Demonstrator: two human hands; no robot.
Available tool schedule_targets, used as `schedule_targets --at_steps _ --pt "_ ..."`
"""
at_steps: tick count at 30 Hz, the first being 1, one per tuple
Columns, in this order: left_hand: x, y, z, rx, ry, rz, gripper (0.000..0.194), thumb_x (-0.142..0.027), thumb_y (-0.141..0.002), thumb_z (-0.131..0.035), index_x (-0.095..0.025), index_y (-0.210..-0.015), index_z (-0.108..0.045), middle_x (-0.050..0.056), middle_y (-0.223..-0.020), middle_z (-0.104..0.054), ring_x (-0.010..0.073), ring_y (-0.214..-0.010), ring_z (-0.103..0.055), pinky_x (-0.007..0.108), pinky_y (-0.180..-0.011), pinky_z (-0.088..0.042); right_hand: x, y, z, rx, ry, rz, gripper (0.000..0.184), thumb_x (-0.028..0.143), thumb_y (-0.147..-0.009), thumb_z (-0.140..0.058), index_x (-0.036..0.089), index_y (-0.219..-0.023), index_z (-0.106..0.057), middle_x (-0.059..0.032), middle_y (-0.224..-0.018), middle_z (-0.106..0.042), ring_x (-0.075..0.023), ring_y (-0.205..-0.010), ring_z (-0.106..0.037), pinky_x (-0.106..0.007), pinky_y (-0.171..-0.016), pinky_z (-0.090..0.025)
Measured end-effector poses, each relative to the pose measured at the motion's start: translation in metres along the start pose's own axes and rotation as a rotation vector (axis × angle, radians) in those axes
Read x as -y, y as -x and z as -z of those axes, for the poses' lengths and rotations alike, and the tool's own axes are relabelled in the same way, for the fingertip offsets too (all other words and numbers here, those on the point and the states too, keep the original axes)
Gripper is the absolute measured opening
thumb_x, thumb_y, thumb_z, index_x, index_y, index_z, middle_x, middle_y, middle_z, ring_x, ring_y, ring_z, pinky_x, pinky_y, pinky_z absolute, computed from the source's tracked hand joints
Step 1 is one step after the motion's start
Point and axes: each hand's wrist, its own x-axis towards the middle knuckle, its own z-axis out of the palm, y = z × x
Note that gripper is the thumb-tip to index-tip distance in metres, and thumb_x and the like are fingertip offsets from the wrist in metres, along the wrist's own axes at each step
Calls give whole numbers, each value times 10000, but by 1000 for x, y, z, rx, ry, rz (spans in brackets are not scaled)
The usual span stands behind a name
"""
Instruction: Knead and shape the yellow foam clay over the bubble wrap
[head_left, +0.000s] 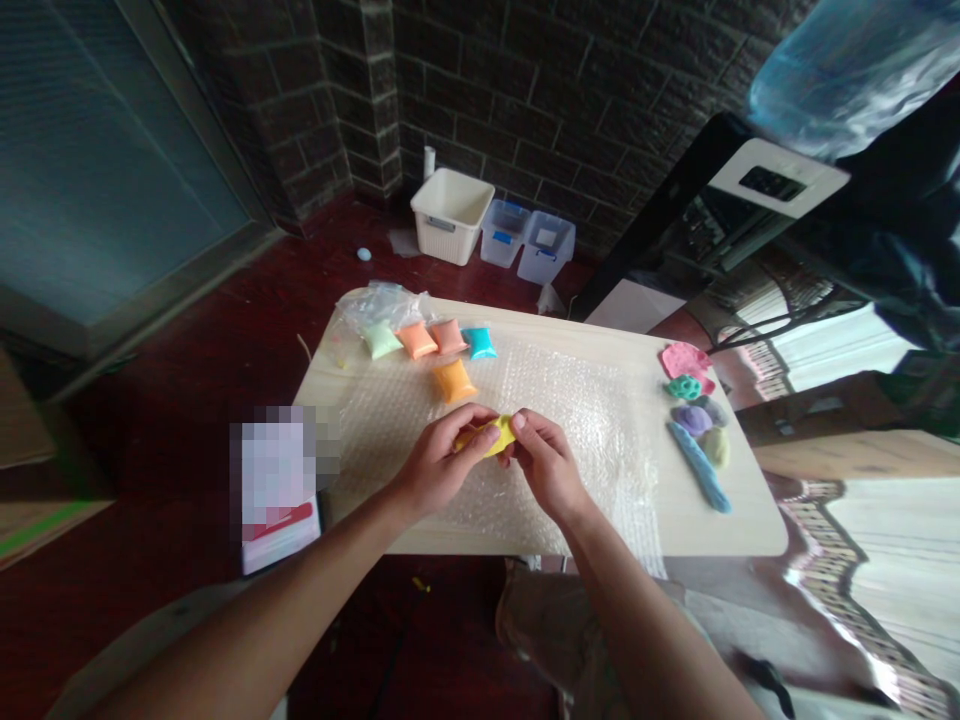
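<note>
A lump of yellow modelling clay [502,434] is stretched between my two hands above the bubble wrap. My left hand [437,462] grips its left end, thumb on top and fingers curled round it. On the right end, my right hand [551,468] pinches the clay between thumb and fingers. Just beyond my hands lies an orange-yellow clay packet [454,381]. Behind that one, a row holds a pale green packet [381,340], an orange packet [417,341], a salmon packet [448,337] and a blue packet [480,343].
Bubble wrap [592,420] covers much of the table [739,525]. Clear plastic bags [382,303] lie at the back left. Along the right edge sit pink clay [684,366], green clay [683,388], purple clay [691,420] and a blue clay strip [700,467]. Bins [452,215] stand beyond.
</note>
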Motion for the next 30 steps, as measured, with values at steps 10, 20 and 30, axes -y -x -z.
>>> schedule_targets --at_steps 10,20,30 --pt "2 -3 6 -84 1 -3 260 -416 -938 -755 -178 -1040 -747 54 -990 -738 199 -919 -672 283 -788 -505 2 0 -2 -56 21 82 302 512 -926 -749 246 -1067 -769 -7 -783 -665 -158 -653 -577 -300 -613 -440" --pt "1 -3 3 -37 42 72 278 -433 -954 -728 -155 -952 -739 22 -836 -681 147 -749 -601 260 -669 -467 0 -2 -2 -98 101 92 170 389 -845 -864 242 -927 -833 -9 -773 -716 -132 -615 -552 -293 -592 -428" --pt "8 -5 4 -87 120 161 383 -448 -857 -820 -135 -1055 -727 29 -846 -688 134 -681 -595 265 -642 -467 6 -1 -5 -185 48 19 264 477 -879 -808 245 -999 -775 3 -786 -689 -131 -608 -595 -256 -538 -458"
